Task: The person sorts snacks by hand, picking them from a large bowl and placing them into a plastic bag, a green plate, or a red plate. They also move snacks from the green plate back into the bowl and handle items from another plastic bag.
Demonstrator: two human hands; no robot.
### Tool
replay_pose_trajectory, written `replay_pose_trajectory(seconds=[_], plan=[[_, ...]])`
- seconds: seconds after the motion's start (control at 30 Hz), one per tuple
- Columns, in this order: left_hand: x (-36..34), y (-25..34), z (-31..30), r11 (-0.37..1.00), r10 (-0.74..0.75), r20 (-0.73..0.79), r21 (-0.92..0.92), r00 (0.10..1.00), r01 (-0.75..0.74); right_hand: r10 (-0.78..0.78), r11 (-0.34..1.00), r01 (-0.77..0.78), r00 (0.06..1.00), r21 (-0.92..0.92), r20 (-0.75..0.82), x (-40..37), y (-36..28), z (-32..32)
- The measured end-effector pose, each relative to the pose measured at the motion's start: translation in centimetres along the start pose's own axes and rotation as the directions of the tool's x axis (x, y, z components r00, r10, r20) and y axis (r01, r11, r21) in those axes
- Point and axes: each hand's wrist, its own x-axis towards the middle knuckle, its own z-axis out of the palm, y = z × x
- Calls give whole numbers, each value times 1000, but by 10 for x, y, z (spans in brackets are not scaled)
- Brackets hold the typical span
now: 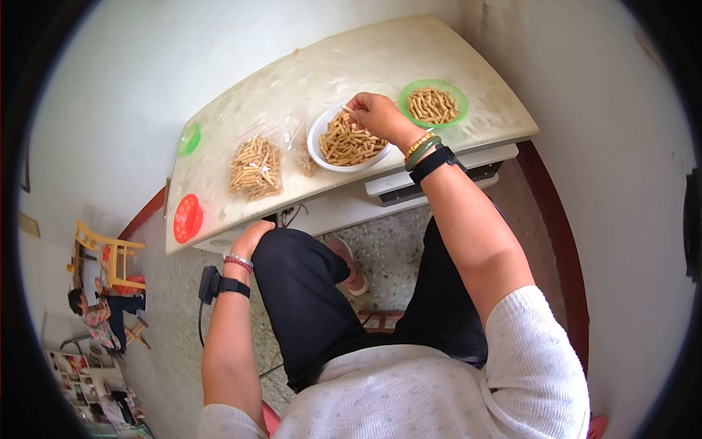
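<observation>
My right hand (379, 117) is over the right side of a white bowl (314, 146) full of short tan sticks (344, 146). Its thumb and forefinger pinch one pale stick (346, 109) above the pile. Right of the bowl, a green bowl (462, 106) holds more such sticks. A clear plastic bag (255, 167) packed with sticks lies to the left, and a smaller clear bag (301, 146) with a few sticks sits between it and the white bowl. My left hand (253, 238) rests on my knee by the table's front edge, its fingers mostly hidden.
On the left end of the table (351, 55) are a red dish (188, 218) and a small green dish (189, 138). A drawer (446, 175) sits under the front edge. At the far left, a person (102, 318) sits near a wooden chair (117, 256).
</observation>
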Motion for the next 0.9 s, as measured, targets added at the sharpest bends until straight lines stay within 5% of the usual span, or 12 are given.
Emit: replay_pose_trajectory(seconds=[0.07, 0.1, 0.17, 0.2, 0.27, 0.57, 0.6, 0.67, 0.9], plan=[[-1, -2, 0, 906, 109, 35, 408, 993, -114, 20, 1000, -20, 1000, -20, 5, -3, -6, -3], [-3, -3, 1, 908, 104, 32, 405, 994, -108, 33, 999, -32, 999, -41, 14, -4, -10, -3], [-5, 4, 5, 999, 26, -53, -44, 998, -28, 43, 998, -41, 999, -43, 31, -7, -15, -2], [-6, 8, 7, 998, 25, -59, -48, 998, -28, 55, 998, -53, 998, -42, 39, -9, -18, -2], [-6, 15, 10, 892, -199, 45, -406, 979, 200, 40, 998, -37, 998, -51, 45, -4, -8, 3], [-6, -1, 1, 980, -163, -32, 111, 986, 166, 2, 1000, -2, 1000, -31, -1, -2, -2, 5], [-7, -1, 4, 980, -165, -36, 107, 986, 168, 2, 998, -2, 1000, -60, -9, -2, -2, 5], [-8, 7, 14, 947, -31, -97, -321, 995, -1, 6, 993, -8, 1000, -115, -16, -3, 0, 6], [-3, -8, 8, 999, -53, -121, -14, 991, 51, -45, 997, 45, 999, -63, -7, -2, 3, 10]])
